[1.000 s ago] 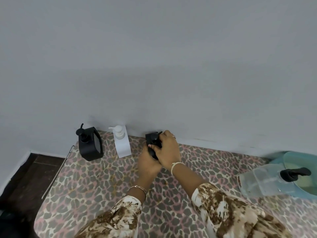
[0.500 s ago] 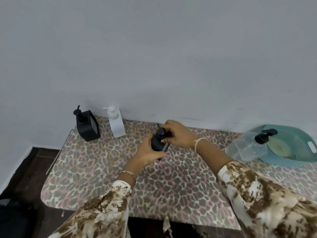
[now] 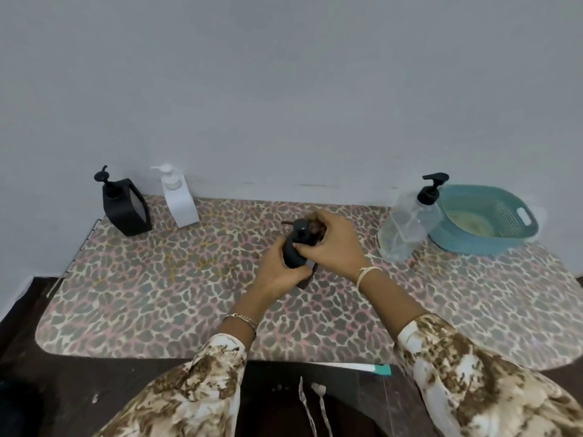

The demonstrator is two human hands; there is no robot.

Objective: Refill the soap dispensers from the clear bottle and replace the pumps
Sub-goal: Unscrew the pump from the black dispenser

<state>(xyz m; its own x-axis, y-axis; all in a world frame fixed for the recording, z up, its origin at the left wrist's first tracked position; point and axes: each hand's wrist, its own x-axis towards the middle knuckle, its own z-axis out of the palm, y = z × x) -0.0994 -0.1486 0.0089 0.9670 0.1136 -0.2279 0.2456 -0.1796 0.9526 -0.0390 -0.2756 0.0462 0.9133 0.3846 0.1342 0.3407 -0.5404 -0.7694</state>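
Observation:
A small black soap dispenser (image 3: pixel 295 252) is held over the middle of the leopard-print table (image 3: pixel 176 279). My left hand (image 3: pixel 279 271) wraps its body from below and the left. My right hand (image 3: pixel 332 244) grips its black pump top from the right. A black dispenser (image 3: pixel 126 206) with its pump on stands at the back left, a white dispenser (image 3: pixel 179 200) just right of it. The clear bottle (image 3: pixel 408 225) with a black pump stands at the back right.
A teal plastic basket (image 3: pixel 492 222) sits behind and right of the clear bottle. The grey wall runs along the table's far edge. Dark floor shows left of and below the table, with a white-and-teal strip (image 3: pixel 362 368) near the front edge.
Both hands have brought the small black dispenser from the back by the wall toward me, to the middle of the table. The view has tilted down and shows more of the table.

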